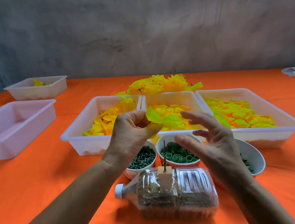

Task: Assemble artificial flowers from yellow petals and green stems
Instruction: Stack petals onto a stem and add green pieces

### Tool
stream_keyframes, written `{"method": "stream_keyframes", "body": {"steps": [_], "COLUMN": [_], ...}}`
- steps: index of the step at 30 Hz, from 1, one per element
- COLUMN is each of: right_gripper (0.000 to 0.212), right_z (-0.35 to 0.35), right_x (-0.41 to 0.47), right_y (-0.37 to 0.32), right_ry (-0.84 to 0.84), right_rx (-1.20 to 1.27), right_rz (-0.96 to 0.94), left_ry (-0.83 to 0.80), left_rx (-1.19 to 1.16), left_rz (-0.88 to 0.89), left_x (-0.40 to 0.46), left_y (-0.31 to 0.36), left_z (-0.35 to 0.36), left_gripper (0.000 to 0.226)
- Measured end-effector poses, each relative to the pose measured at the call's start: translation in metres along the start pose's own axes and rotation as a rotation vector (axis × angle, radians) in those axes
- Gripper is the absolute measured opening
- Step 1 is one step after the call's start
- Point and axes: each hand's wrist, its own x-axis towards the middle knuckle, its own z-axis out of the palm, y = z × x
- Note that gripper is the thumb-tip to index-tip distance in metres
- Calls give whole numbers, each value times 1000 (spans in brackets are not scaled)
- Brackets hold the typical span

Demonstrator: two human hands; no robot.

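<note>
Left hand (128, 131) at frame centre, pinching a yellow-green petal piece (164, 119) above the near rim of the middle tray (167, 98). Right hand (215, 140) just beside it, fingers spread and grasping nothing, hovering over the cups.

Three white trays of yellow petals side by side mid-frame: left tray (75, 137), middle tray, right tray (293, 127), rims touching or nearly so. Pile of finished yellow flowers (163, 84) behind them. Two more trays at upper left: near one (8, 147) bare inside, far one (27, 93) with a few yellow pieces.

Three cups of green parts below the trays: left cup (143, 159), middle cup (177, 153), right cup (254, 156) partly hidden by the right wrist. One clear bottle (173, 194) lying on its side, lower centre, with a block and thin upright spike (165, 154) on top.

Open orange tablecloth (49, 181) at lower left and lower right.
</note>
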Motion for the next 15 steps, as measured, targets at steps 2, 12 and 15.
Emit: {"method": "stream_keyframes", "body": {"steps": [2, 12, 15], "right_gripper": [43, 13, 13], "right_z": [2, 16, 18], "right_x": [8, 22, 23], "right_y": [-4, -6, -3], "right_ry": [-35, -71, -72], "right_rx": [-49, 102, 194], "right_rz": [-61, -108, -67], "left_ry": [-31, -55, -17], "left_rx": [14, 24, 2], "left_rz": [1, 8, -20], "left_x": [-2, -4, -5], "left_y": [-1, -4, -4], "left_z": [2, -1, -4], "left_gripper": [20, 10, 10]}}
